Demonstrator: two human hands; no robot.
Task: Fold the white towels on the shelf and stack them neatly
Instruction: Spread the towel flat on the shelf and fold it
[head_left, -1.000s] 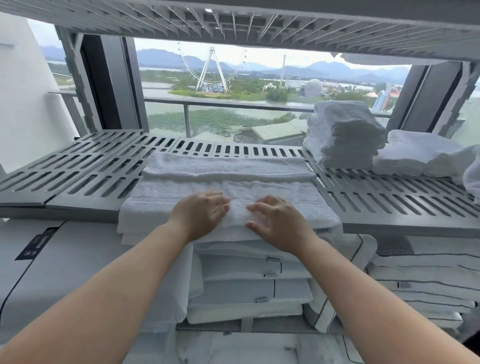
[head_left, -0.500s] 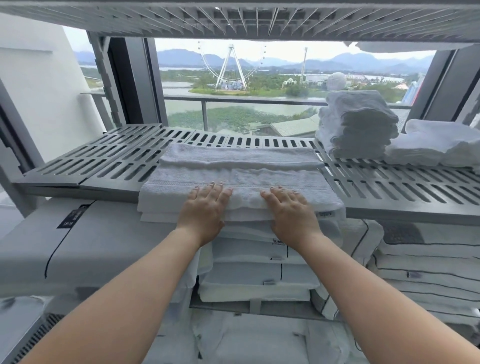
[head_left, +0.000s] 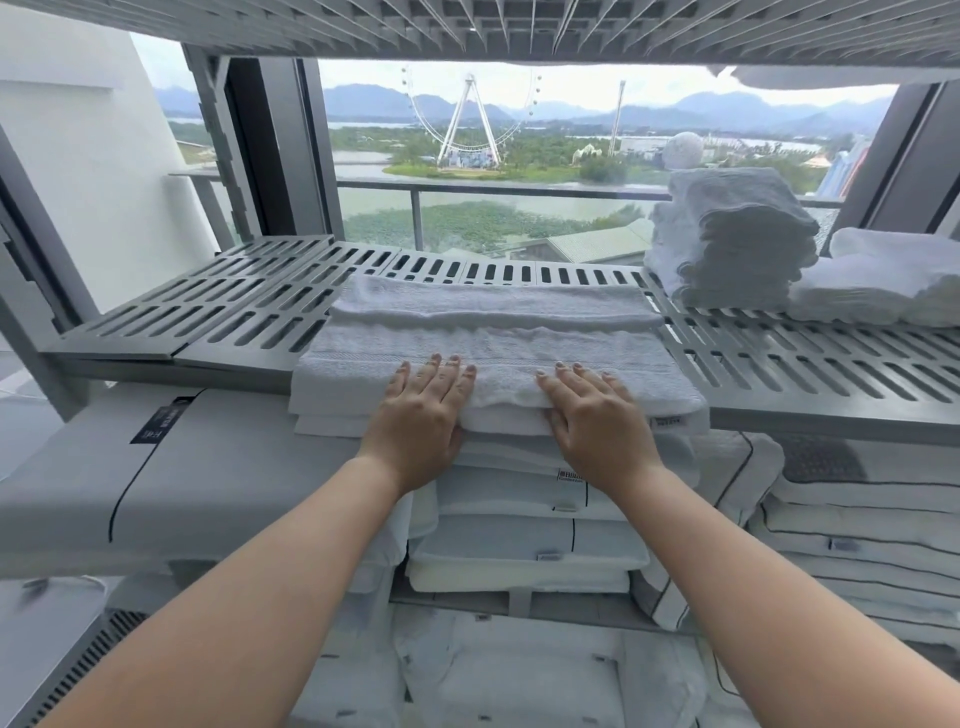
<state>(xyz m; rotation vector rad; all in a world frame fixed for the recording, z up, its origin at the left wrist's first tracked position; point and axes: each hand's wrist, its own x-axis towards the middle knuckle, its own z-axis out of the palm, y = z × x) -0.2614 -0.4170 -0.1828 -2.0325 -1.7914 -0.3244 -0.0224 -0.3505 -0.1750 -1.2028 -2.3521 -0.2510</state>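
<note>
A long white towel (head_left: 498, 343), folded lengthwise, lies across the front of the grey slatted shelf (head_left: 249, 312), its front edge hanging slightly over the shelf lip. My left hand (head_left: 423, 410) and my right hand (head_left: 592, 421) rest side by side on that front edge. Their fingers lie flat on top and the thumbs are tucked under the fold. A stack of folded white towels (head_left: 732, 239) stands at the back right of the shelf, with a lower heap of white towels (head_left: 883, 280) beside it.
Another slatted shelf (head_left: 467, 26) hangs close overhead. Below the working shelf lie folded white linens (head_left: 524, 551) with dark piping, more at the right (head_left: 857, 525). A window with a railing is behind; a grey upright post (head_left: 31, 291) stands at the left.
My fingers have gone from curled over the towel's front edge to stretched flat on top, and both hands have slid a little apart. The view has shifted closer and leftward.
</note>
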